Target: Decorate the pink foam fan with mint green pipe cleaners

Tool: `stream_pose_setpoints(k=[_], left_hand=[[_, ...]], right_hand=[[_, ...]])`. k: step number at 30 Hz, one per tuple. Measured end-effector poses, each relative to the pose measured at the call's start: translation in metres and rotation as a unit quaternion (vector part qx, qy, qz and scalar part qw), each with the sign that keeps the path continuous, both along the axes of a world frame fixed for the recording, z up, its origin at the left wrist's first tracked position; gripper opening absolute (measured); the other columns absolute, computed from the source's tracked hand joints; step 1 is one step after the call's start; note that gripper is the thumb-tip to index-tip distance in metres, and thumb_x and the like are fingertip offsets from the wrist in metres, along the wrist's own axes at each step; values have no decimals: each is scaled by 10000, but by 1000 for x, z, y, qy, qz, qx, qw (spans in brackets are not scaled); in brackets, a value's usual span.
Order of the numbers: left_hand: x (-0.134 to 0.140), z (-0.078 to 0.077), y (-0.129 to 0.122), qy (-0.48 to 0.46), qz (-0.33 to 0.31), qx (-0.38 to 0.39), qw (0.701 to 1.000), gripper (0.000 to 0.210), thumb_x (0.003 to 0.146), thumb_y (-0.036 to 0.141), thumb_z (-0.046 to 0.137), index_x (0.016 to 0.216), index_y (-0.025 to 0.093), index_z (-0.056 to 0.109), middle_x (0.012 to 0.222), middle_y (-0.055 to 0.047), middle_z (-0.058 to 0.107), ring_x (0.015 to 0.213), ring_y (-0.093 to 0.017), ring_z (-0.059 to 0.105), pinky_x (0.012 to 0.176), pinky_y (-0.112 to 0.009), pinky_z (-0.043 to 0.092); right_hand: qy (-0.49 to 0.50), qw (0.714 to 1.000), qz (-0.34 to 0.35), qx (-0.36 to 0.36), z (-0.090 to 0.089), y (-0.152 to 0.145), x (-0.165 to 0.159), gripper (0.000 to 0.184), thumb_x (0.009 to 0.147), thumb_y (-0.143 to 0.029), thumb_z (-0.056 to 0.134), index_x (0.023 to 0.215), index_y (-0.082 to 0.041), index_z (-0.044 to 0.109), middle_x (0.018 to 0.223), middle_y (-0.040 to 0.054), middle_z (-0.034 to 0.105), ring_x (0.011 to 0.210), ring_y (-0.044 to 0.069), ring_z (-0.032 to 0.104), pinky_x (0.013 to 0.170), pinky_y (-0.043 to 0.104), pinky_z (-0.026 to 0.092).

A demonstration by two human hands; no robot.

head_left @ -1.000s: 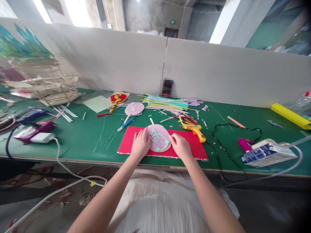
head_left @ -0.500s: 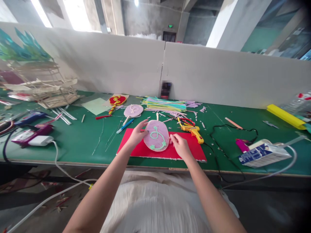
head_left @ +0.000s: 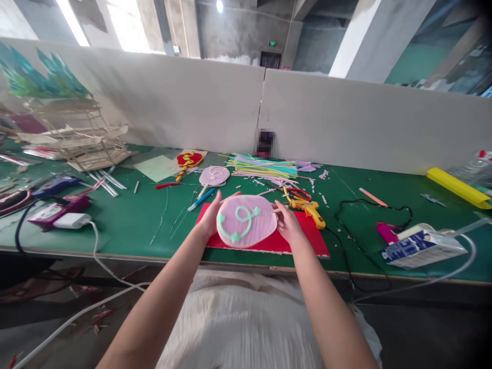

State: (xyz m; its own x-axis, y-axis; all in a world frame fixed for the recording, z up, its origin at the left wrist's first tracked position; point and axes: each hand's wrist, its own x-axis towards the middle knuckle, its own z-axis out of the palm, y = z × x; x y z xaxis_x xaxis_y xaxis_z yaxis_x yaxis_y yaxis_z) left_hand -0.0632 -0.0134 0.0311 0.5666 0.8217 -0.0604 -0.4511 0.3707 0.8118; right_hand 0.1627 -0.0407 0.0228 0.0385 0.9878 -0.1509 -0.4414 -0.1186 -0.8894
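Observation:
A lilac hand fan (head_left: 261, 225), oval with a pale rim and a mint-green curl and small shapes on its face, is raised above a red board (head_left: 307, 238). At its left edge, my left hand (head_left: 210, 218) grips it, thumb up along the side and some fingers hidden behind. My right hand (head_left: 286, 221) closes on its right side, where a short pale stub shows by the fingertips. Just right of that hand, a yellow glue gun (head_left: 313, 210) lies partly on the board. Beyond my left hand rests a blue pen-like tool (head_left: 202, 199).
Behind lie a second lilac fan (head_left: 215, 176), a red-and-yellow fan (head_left: 189, 160) and a bundle of pastel pipe cleaners (head_left: 265, 166). A purple power strip (head_left: 57, 212) is at left. Black cable and a blue-and-white carton (head_left: 423, 248) occupy the right. A pale partition (head_left: 346, 118) stands behind.
The fan has turned sideways, so its handle no longer points away from me, and it tilts differently. Both hands now hold its sides. The view has shifted slightly.

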Motion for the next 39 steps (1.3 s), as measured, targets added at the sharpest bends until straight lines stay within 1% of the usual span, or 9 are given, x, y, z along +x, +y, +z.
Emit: stream_pose_setpoints(k=[3, 6, 9, 11, 13, 18, 22, 28, 39], left_hand=[[3, -2, 2, -59, 36, -13, 998, 675, 766, 661, 440, 1177, 139, 562, 1194, -140, 598, 1132, -313, 529, 936, -430, 432], [6, -4, 0, -53, 5, 4, 999, 449, 820, 498, 504, 1098, 160, 600, 1201, -112, 594, 1133, -267, 534, 979, -425, 404], [7, -9, 2, -34, 93, 50, 994, 299, 751, 224, 652, 1043, 173, 613, 1085, -71, 649, 1000, -196, 609, 959, -365, 423], [6, -12, 5, -31, 182, 55, 981, 258, 708, 187, 685, 956, 150, 626, 938, -54, 680, 851, -157, 642, 876, -312, 473], [4, -14, 8, -30, 216, 49, 975, 243, 690, 189, 699, 918, 145, 627, 866, -40, 682, 760, -133, 642, 785, -271, 505], [3, -13, 8, -4, 205, 52, 977, 271, 669, 241, 725, 905, 137, 637, 831, -40, 679, 700, -120, 625, 663, -222, 513], [4, -13, 4, 43, 175, 72, 981, 284, 673, 285, 726, 895, 129, 641, 814, -44, 669, 687, -120, 604, 624, -211, 494], [5, -18, 5, 88, 156, 112, 977, 316, 662, 319, 732, 900, 129, 644, 792, -30, 646, 677, -114, 584, 644, -228, 483], [6, -12, 1, 124, 210, 97, 965, 413, 672, 487, 671, 901, 146, 633, 699, -14, 601, 597, -114, 533, 538, -209, 434]], right_hand=[[95, 994, -49, 24, -4, 5, -2, 223, 688, -391, 688, 724, -185, 610, 501, -55, 576, 371, 39, 466, 335, 141, 357], [108, 993, -50, 11, -6, 6, -5, 228, 687, -378, 700, 785, -186, 625, 671, -2, 678, 559, 86, 618, 438, 149, 463], [79, 997, -19, 13, -6, 2, -8, 226, 662, -357, 722, 785, -186, 640, 672, 5, 680, 567, 96, 621, 444, 157, 466], [50, 998, 12, 24, -6, -2, -10, 218, 650, -357, 730, 752, -185, 646, 627, -5, 659, 512, 87, 585, 418, 163, 440], [28, 999, 33, 26, -5, -4, -11, 245, 662, -411, 712, 719, -182, 647, 590, -6, 636, 473, 86, 551, 386, 177, 401], [31, 999, 0, 31, -4, -4, -8, 426, 703, -594, 593, 639, -173, 616, 572, 9, 611, 464, 92, 522, 350, 195, 330], [-31, 997, 20, 75, -7, -6, -11, 357, 690, -548, 634, 712, -192, 612, 516, -34, 546, 395, 81, 439, 324, 202, 281], [-175, 977, 19, 122, -13, -9, -15, 271, 680, -433, 683, 797, -190, 660, 748, 6, 653, 661, 135, 571, 564, 228, 437], [-182, 975, 37, 122, -13, -10, -14, 309, 679, -441, 672, 842, -179, 679, 829, 23, 687, 783, 190, 600, 684, 276, 459]])
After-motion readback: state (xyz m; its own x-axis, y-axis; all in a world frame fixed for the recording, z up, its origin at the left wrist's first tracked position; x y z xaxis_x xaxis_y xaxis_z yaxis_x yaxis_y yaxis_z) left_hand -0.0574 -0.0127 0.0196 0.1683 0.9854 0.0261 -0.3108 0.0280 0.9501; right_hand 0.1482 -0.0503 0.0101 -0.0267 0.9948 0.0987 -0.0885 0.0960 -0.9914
